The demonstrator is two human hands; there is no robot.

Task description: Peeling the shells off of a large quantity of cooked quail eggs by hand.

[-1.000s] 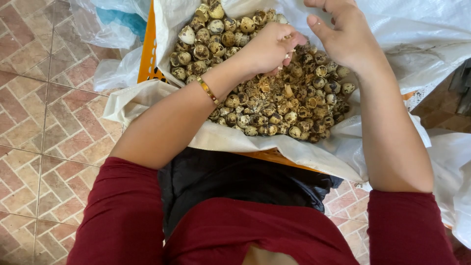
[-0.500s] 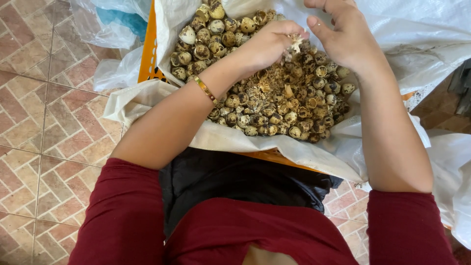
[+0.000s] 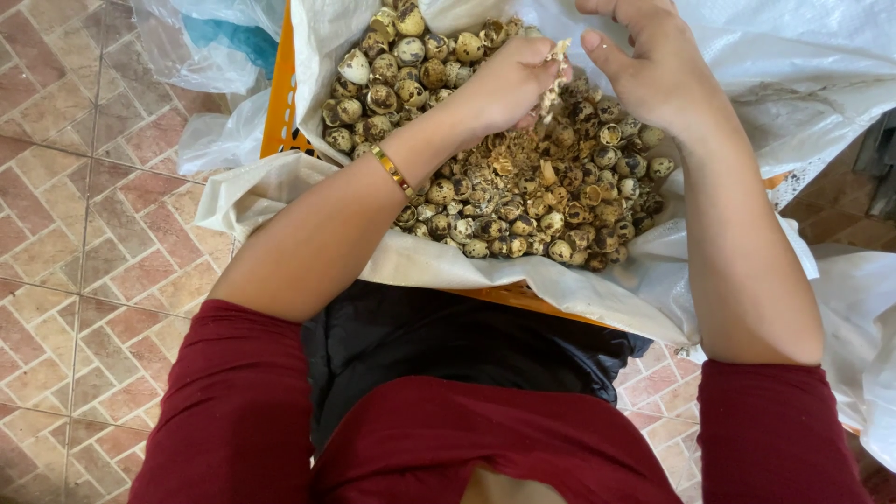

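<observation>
Speckled eggs point(image 3: 485, 201) fill the sack point(image 3: 411, 261); above them the left hand point(image 3: 509, 84) pinches a shell scrap point(image 3: 557, 70), right hand point(image 3: 653, 75) open beside it, mid-peel.

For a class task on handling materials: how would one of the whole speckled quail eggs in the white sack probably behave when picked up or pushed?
A speckled quail egg is probably light and fragile: broken shell pieces lie beside the left hand. Its rounded shape suggests it would roll if nudged.
</observation>
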